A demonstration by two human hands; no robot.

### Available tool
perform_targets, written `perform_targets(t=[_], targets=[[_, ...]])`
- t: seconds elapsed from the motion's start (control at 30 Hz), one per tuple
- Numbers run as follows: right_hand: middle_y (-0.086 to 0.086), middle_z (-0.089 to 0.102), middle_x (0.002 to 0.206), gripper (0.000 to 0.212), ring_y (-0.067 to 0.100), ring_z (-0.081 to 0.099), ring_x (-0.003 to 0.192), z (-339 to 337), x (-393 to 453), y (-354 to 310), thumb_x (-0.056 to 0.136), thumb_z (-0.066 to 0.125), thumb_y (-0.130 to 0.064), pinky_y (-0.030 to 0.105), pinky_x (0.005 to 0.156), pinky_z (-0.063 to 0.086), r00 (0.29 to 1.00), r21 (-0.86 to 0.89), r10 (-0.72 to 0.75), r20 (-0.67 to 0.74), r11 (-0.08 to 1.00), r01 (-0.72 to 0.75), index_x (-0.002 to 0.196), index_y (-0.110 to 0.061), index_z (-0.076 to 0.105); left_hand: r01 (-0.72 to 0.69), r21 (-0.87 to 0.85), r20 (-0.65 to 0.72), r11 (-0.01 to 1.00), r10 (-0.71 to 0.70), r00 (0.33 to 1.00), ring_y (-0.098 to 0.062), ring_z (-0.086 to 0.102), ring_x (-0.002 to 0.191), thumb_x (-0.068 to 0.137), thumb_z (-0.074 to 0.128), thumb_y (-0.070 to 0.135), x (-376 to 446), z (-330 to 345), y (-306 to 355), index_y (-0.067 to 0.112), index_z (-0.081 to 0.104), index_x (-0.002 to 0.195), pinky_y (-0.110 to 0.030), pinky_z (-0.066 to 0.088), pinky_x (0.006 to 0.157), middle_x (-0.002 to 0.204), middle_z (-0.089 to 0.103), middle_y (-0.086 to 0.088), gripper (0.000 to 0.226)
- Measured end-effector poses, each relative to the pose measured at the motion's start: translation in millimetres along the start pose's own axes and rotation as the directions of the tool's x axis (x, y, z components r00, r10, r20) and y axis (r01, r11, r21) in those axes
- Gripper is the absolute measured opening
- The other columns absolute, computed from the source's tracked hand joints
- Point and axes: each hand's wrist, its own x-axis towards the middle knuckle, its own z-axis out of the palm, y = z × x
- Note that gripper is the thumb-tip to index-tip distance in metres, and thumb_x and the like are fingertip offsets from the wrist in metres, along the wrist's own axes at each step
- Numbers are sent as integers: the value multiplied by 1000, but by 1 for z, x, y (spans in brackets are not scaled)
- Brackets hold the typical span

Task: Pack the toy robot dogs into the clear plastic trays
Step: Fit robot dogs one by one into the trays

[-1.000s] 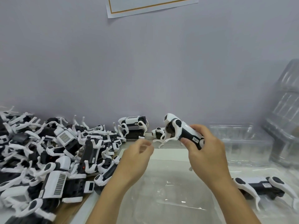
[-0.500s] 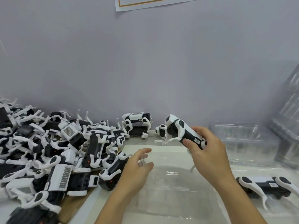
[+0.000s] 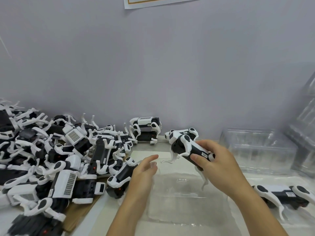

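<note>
the left hand (image 3: 143, 174) now sits lower and nearer the person, its fingers straightened over the clear tray (image 3: 184, 198) instead of curled up by the toy dog (image 3: 189, 149). the right hand (image 3: 219, 166) tips that dog a little further, nose toward the wall.

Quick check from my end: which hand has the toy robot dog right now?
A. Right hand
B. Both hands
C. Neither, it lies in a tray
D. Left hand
A: the right hand grips the toy robot dog by its black body above the clear plastic tray, while the left hand is open and holds nothing.
</note>
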Motion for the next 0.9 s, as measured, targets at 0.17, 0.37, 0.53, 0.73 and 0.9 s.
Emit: perform_targets(t=[0.17,0.37,0.53,0.73,0.9], targets=[[-18,66,87,28,-3,59,82,6,-2,0,81,77,-14,16,68,41,998,-97,4,67,995,2,90,-38,68,19,-65,10,998,-18,1000,-17,55,124,96,47,-1,9,6,0,32,75,100,-41,40,106,124,65,2,44],[-17,64,77,16,9,56,85,14,-5,-1,82,73,-18,37,87,43,989,-330,-7,145,942,55,84,-33,68,28,-144,8,989,-27,1000,-25,63,102,93,45,-9,17,8,3,18,72,105,-37,47,85,121,67,-14,40],[-17,64,76,16,10,54,81,15,-6,-3,84,70,-17,35,88,43,986,-376,13,166,925,51,89,-32,69,5,-64,51,998,-1,999,-32,63,108,92,42,-7,20,9,1,14,72,112,-50,47,97,119,68,-15,42],[-21,64,79,29,13,57,83,10,-6,-11,83,69,-10,37,83,49,987,-300,-33,160,951,81,91,-38,69,-19,39,50,999,17,999,-30,61,114,90,41,-5,22,7,-1,22,75,101,-53,43,107,116,70,-7,45],[-14,61,89,26,17,51,99,10,-5,-10,85,66,-10,39,91,42,979,-421,-28,203,900,113,98,-32,70,-31,91,50,995,26,998,-27,63,112,87,42,-3,19,8,1,35,76,89,-51,45,104,113,71,-2,51]])
